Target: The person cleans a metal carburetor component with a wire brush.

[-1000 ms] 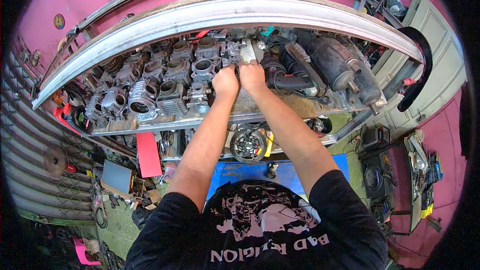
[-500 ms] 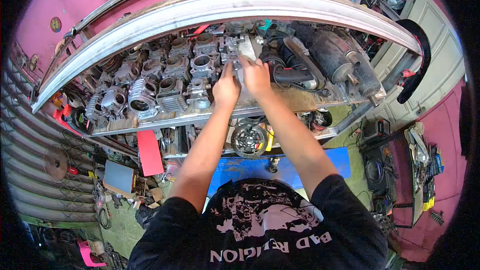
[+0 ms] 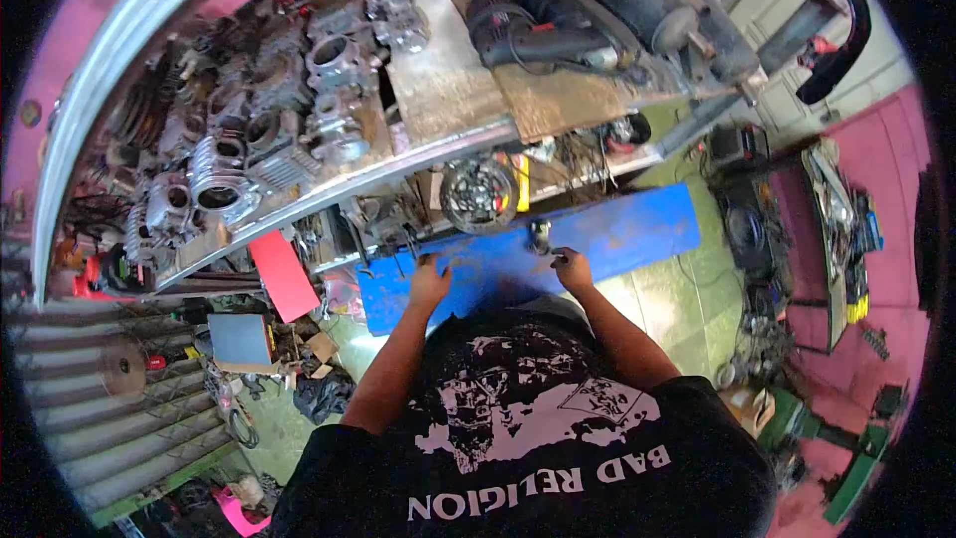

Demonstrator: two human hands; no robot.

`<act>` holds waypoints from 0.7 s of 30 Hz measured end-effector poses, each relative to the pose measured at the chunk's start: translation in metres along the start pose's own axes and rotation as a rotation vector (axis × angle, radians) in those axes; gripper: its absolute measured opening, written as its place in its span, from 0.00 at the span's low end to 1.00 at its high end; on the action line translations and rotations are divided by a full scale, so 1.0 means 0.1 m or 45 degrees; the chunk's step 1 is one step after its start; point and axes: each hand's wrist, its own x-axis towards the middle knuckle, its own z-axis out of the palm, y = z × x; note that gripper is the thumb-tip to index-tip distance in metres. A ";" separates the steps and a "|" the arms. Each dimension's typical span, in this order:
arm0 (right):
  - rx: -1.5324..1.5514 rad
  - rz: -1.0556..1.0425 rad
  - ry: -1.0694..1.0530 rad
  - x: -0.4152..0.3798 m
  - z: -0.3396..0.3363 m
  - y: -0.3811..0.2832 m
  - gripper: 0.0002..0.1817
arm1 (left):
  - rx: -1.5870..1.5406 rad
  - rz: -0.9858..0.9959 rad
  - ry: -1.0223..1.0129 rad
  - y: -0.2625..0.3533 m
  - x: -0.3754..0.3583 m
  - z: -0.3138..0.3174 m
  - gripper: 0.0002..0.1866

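Over the left part of a blue bench [image 3: 637, 229] is my left hand [image 3: 430, 279], its thumb apart from the fingers and nothing visible in it. My right hand [image 3: 571, 269] is closed, fingers curled together near a small upright metal part [image 3: 540, 236] on the bench; what it pinches, if anything, is too small to make out. A round black slotted disc [image 3: 479, 193] rests on the lower shelf beyond the bench, beside a yellow item [image 3: 523, 182].
The upper shelf [image 3: 438, 80] holds several engine cylinders [image 3: 221, 189], a black power tool [image 3: 543, 40] and a muffler [image 3: 677, 30]. A red panel [image 3: 284, 274] hangs at the left. Speakers [image 3: 742, 224] stand at the right.
Both hands have come down and back from the metal parts on the upper shelf to the blue bench. The view has tilted down and turned.
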 end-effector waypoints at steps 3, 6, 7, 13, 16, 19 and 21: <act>-0.048 0.269 0.043 -0.38 0.18 0.79 0.14 | 0.063 -0.186 -0.300 -0.29 -0.33 0.31 0.27; -0.066 0.538 -0.116 -0.84 0.34 1.31 0.18 | 0.102 -0.179 -0.564 -0.60 -0.66 0.62 0.27; -0.126 0.655 -0.156 -0.92 0.43 1.45 0.18 | 0.075 -0.187 -0.648 -0.63 -0.74 0.72 0.26; -0.163 0.640 -0.270 -1.02 0.68 1.66 0.19 | -0.002 -0.133 -0.781 -0.66 -0.93 1.36 0.25; -0.190 0.458 -0.218 -0.70 0.82 1.75 0.20 | -0.010 -0.145 -0.797 -0.36 -0.63 1.80 0.25; -0.171 0.368 -0.213 -0.18 0.87 1.71 0.25 | -0.100 -0.092 -0.575 -0.19 -0.28 2.48 0.28; -0.250 0.283 -0.195 0.27 0.83 1.62 0.30 | -0.202 -0.098 -0.403 0.07 0.08 2.82 0.30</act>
